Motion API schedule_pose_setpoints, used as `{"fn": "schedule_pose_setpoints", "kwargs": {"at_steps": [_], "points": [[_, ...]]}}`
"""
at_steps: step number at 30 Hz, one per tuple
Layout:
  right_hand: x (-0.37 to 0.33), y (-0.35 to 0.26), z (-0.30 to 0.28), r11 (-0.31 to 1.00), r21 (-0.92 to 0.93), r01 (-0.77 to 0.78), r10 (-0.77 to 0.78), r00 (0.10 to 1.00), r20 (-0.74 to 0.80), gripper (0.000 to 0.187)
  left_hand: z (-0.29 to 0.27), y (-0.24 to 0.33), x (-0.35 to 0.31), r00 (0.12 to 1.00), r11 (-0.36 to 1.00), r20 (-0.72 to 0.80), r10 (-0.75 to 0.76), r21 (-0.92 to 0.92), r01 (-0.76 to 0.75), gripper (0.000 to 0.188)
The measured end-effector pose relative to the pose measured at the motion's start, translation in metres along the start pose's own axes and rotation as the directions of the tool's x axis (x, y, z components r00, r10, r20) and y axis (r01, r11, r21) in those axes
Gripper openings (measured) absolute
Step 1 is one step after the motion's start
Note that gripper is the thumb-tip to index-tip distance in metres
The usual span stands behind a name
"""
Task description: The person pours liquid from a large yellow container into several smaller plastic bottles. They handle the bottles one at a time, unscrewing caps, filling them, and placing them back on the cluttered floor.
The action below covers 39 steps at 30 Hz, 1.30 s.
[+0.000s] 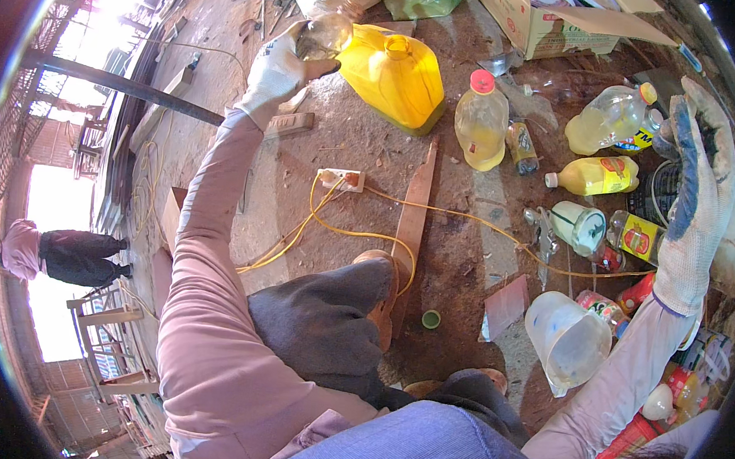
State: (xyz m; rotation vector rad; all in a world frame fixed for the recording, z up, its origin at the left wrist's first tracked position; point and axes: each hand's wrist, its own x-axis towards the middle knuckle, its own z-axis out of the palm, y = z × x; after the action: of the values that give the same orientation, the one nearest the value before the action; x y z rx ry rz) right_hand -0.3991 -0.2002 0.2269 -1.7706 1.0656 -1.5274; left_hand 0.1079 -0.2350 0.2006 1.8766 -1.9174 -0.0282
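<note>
Both hands wear white work gloves with dark, stained palms and fingers. My left hand (277, 73) reaches far forward, its thumb and fingers closed around a clear, see-through plastic bottle (328, 33). Right beside that bottle a yellow jerrycan (396, 75) stands on the dirt floor. My right hand (699, 184) is out at the right, fingers stretched and apart, with nothing visible in it. Near it are a clear bottle with an orange cap (606, 119) and a yellow-filled bottle (596, 175). A pink-capped bottle of pale yellow liquid (481, 123) is between the hands.
A white power strip (340, 180) with orange cords lies mid-floor near a wooden plank (414, 207). Discarded bottles and a translucent tub (568, 340) crowd the right side. A cardboard box (552, 31) is at the far right. Another person (67, 254) is at the far left.
</note>
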Motion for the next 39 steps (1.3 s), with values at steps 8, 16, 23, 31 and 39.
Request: {"fn": "schedule_pose_setpoints", "kwargs": {"at_steps": [8, 16, 23, 31, 39], "points": [[0.002, 0.007, -0.002, 0.991, 0.124, -0.055, 0.051, 0.998, 0.034, 0.040, -0.008, 0.030, -0.001, 0.978, 0.927, 0.196, -0.071, 0.374, -0.007, 0.083], [0.000, 0.010, 0.002, 0.994, 0.084, -0.064, 0.064, 0.998, 0.002, 0.042, 0.004, 0.019, 0.005, 0.983, 0.887, 0.184, 0.017, 0.451, -0.099, 0.079], [0.001, 0.014, 0.003, 0.986, 0.123, -0.113, 0.114, 0.993, -0.002, 0.038, 0.002, 0.030, 0.007, 0.981, 0.818, 0.180, -0.079, 0.574, -0.039, 0.075], [0.000, 0.023, 0.000, 0.993, 0.087, -0.084, 0.078, 0.995, 0.063, 0.040, 0.000, 0.034, 0.008, 0.983, 0.791, 0.174, -0.050, 0.608, -0.067, 0.064], [0.002, 0.025, 0.006, 0.988, 0.139, -0.071, 0.067, 0.997, 0.030, 0.039, 0.000, 0.027, 0.006, 0.987, 0.804, 0.161, 0.021, 0.583, -0.113, 0.060]]}}
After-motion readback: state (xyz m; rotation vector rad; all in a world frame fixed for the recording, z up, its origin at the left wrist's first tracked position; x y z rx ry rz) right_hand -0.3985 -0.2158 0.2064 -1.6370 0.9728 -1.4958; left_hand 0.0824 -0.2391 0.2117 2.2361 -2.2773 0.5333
